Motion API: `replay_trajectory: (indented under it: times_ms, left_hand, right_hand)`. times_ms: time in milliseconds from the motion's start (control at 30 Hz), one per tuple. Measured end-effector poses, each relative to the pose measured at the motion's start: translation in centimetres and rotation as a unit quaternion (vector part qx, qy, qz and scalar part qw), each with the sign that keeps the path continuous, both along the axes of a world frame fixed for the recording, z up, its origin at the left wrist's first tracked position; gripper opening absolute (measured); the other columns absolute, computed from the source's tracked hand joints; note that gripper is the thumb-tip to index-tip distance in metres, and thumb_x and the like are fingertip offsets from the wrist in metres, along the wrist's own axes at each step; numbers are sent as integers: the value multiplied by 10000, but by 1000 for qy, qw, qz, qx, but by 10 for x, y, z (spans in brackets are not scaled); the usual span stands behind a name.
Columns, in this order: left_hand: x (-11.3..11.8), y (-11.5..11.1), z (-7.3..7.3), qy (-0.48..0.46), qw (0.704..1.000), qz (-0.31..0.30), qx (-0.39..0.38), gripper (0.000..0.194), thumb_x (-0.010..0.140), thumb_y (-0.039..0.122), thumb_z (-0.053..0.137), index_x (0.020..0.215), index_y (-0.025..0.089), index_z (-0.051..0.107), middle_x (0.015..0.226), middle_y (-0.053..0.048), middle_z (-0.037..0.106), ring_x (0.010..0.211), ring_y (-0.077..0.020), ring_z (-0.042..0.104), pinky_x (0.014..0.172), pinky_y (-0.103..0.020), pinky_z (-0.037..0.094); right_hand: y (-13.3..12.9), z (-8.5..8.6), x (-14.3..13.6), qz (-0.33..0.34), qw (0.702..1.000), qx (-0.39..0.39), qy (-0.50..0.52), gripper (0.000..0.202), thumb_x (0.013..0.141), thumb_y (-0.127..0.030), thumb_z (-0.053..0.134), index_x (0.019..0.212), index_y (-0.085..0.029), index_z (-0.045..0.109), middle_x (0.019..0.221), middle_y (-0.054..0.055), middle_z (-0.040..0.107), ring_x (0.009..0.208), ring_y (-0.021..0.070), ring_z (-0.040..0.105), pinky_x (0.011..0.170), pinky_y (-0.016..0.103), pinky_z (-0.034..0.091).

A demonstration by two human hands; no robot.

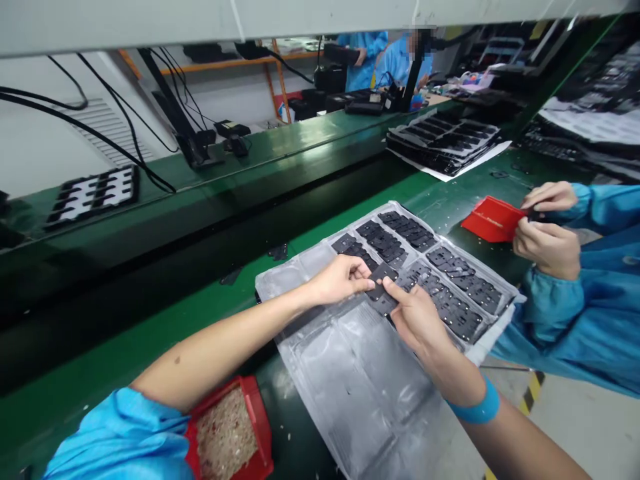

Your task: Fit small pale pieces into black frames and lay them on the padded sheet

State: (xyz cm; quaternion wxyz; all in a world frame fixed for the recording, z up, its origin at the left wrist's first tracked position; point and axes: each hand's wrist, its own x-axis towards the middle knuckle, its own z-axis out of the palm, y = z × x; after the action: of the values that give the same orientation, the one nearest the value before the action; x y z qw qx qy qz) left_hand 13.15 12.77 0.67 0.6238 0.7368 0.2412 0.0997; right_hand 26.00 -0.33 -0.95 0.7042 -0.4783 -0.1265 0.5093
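Between both hands is a thin, flat black plate (382,272) with small cut-outs, held over a grey plastic tray (345,360). My left hand (341,279) pinches its left edge between thumb and fingers. On its right side, the thumb of my right hand (417,316) presses on the surface, with the other fingers underneath. Rows of similar black plates (453,308) lie in the tray's far and right compartments. The tray's near compartments hold no plates. A blue band (477,403) circles my right wrist.
A red bin (260,427) of small pale bits stands by my left forearm. At right, a co-worker's hands (547,230) are beside a red container (493,219). Stacked black trays (445,140) sit at the back, and a black-and-white tray (95,193) lies far left.
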Motion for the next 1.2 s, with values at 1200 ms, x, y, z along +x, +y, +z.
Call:
replay_trajectory:
  times_ms: [1200]
  left_hand:
    - [10, -128, 7, 194, 956, -169, 141, 219, 991, 259, 654, 794, 164, 674, 779, -47, 721, 725, -181, 688, 691, -272, 516]
  right_hand:
    - [-196, -10, 4, -23, 990, -137, 8, 451, 651, -461, 1000, 1004, -262, 802, 1120, 85, 824, 1132, 350, 752, 1004, 531, 628]
